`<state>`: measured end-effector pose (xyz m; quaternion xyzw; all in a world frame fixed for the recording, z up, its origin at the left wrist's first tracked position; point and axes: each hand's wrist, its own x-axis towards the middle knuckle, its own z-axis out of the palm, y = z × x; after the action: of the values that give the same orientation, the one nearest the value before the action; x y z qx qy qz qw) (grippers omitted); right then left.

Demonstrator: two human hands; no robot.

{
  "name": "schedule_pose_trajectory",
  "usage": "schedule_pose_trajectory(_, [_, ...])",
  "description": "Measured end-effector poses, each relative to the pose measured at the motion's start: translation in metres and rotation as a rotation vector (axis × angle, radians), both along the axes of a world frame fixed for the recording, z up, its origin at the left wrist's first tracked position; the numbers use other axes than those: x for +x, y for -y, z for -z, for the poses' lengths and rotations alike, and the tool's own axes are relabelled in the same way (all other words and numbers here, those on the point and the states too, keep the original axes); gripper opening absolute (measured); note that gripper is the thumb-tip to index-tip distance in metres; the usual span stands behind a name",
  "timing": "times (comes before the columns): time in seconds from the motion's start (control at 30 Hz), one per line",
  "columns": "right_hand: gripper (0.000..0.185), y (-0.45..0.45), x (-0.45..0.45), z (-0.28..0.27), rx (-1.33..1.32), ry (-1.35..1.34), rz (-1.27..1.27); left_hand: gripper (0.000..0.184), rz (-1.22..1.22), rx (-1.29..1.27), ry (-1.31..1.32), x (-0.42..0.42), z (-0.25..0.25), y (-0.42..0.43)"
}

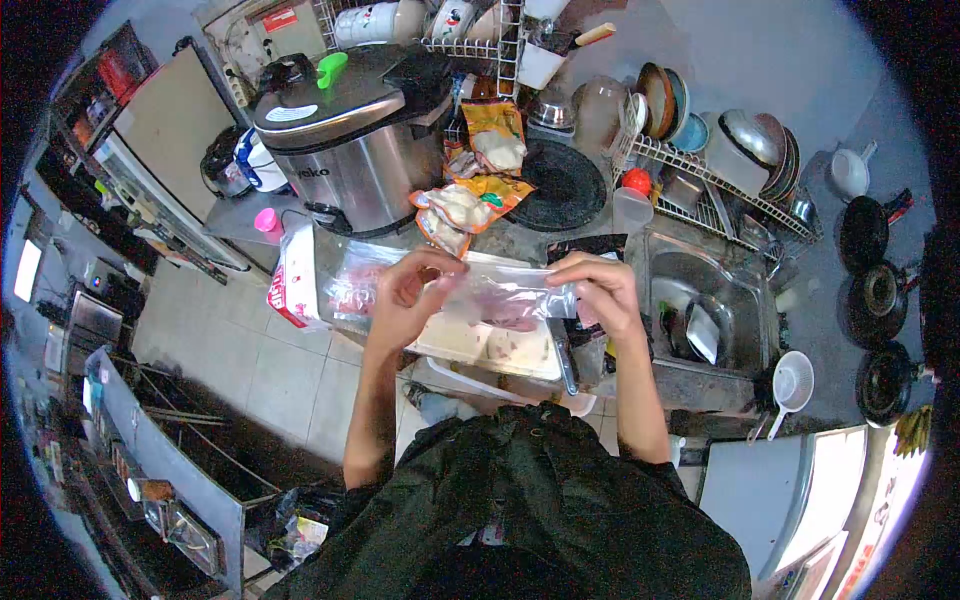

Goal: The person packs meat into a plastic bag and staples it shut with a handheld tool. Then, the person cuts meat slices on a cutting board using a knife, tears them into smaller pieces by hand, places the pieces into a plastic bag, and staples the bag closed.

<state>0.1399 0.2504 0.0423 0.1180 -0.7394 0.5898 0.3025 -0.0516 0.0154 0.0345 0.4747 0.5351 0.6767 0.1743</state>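
A clear plastic bag [508,287] is stretched sideways between my two hands over the counter. My left hand [412,298] pinches it near its left end, thumb and fingers curled together. At the other end my right hand [606,290] grips the upper corner. Something pinkish shows through or beneath the plastic; I cannot tell which. Below lies a pale cutting board [450,338] with small reddish bits on it. A knife [565,360] rests at the board's right edge. Left of my left hand lies another clear bag [350,285] with pinkish contents.
Behind my hands stand a large steel rice cooker [350,165] and orange food packs [455,208]. A round black lid [552,185] lies beside them. The sink [735,280] is to the right, under a dish rack [690,180]. A red-and-white box [297,280] sits left.
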Motion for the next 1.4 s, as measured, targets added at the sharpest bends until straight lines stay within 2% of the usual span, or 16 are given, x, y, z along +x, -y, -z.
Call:
schedule_pose_trajectory(0.13, [0.015, 0.012, 0.001, 0.002, -0.126, 0.15, 0.074, 0.019, -0.125, -0.019, 0.006, 0.007, -0.001, -0.009])
schedule_pose_trajectory(0.17, [0.02, 0.011, -0.001, 0.007, -0.125, 0.147, 0.083, 0.018, -0.137, -0.054, 0.078, 0.01, -0.004, -0.007])
schedule_pose_trajectory(0.3, [0.04, 0.016, 0.0, 0.011, -0.283, 0.153, 0.122, 0.022, -0.189, 0.116, 0.138, 0.01, -0.001, -0.015])
schedule_pose_trajectory(0.4, [0.052, 0.014, -0.001, 0.012, -0.301, 0.08, 0.063, 0.024, -0.221, 0.043, 0.033, 0.009, -0.001, -0.013])
schedule_pose_trajectory(0.53, [0.065, 0.011, -0.003, 0.013, -0.272, 0.111, -0.031, 0.02, -0.177, 0.112, 0.073, 0.008, 0.004, -0.018])
schedule_pose_trajectory(0.57, [0.052, 0.014, -0.005, 0.017, -0.328, 0.15, -0.026, 0.018, -0.195, 0.073, 0.046, 0.008, 0.002, -0.018])
schedule_pose_trajectory(0.67, [0.032, 0.001, -0.011, 0.052, -0.012, 0.487, 0.17, 0.015, -0.215, -0.057, -0.043, 0.012, -0.007, -0.017])
schedule_pose_trajectory(0.7, [0.024, 0.005, -0.012, 0.049, 0.022, 0.497, 0.222, 0.014, -0.219, -0.056, -0.039, 0.01, -0.006, -0.017])
schedule_pose_trajectory(0.8, [0.024, 0.01, -0.011, 0.042, 0.055, 0.446, 0.249, 0.012, -0.239, -0.049, -0.006, 0.003, 0.002, -0.017])
schedule_pose_trajectory(0.83, [0.023, 0.011, -0.014, 0.051, -0.071, 0.387, 0.241, 0.012, -0.252, -0.043, 0.015, -0.001, 0.007, -0.017])
schedule_pose_trajectory(0.9, [0.022, 0.009, -0.015, 0.048, -0.028, 0.392, 0.291, 0.011, -0.274, -0.097, 0.011, -0.007, 0.011, -0.016])
schedule_pose_trajectory(1.0, [0.02, 0.008, -0.017, 0.047, -0.008, 0.357, 0.326, 0.017, -0.326, -0.084, 0.085, -0.007, 0.014, -0.022])
schedule_pose_trajectory(1.1, [0.019, 0.008, -0.016, 0.04, -0.002, 0.358, 0.33, 0.019, -0.201, -0.051, 0.12, -0.008, 0.035, -0.036])
schedule_pose_trajectory(1.17, [0.019, 0.009, -0.015, 0.029, -0.005, 0.324, 0.331, 0.018, -0.157, -0.302, 0.132, -0.009, 0.036, -0.03])
schedule_pose_trajectory(1.27, [0.018, 0.004, -0.009, 0.024, -0.019, 0.325, 0.356, 0.011, -0.122, -0.189, 0.242, -0.009, 0.045, -0.036])
schedule_pose_trajectory(1.4, [0.013, -0.002, 0.001, 0.017, -0.132, 0.41, 0.284, 0.011, -0.182, -0.105, 0.202, -0.005, 0.037, -0.046])
